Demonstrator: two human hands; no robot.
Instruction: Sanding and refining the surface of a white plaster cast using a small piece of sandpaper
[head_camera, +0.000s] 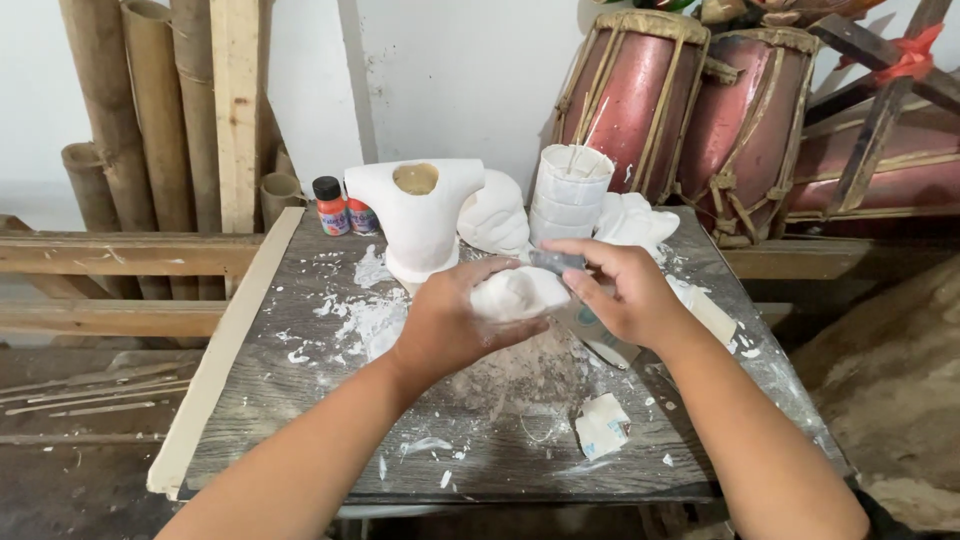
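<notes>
The left hand (445, 325) curls closed around a small white plaster piece (518, 293), gripping it from the left above the middle of the table (300, 400). The right hand (620, 290) pinches a small grey scrap (556, 262) between thumb and fingers, pressed against the piece's top. Both forearms reach in from below, wrists bent inward. White dust and chips (365, 318) speckle the rough grey wood; a hollow plaster torso mould (420, 215) stands behind.
</notes>
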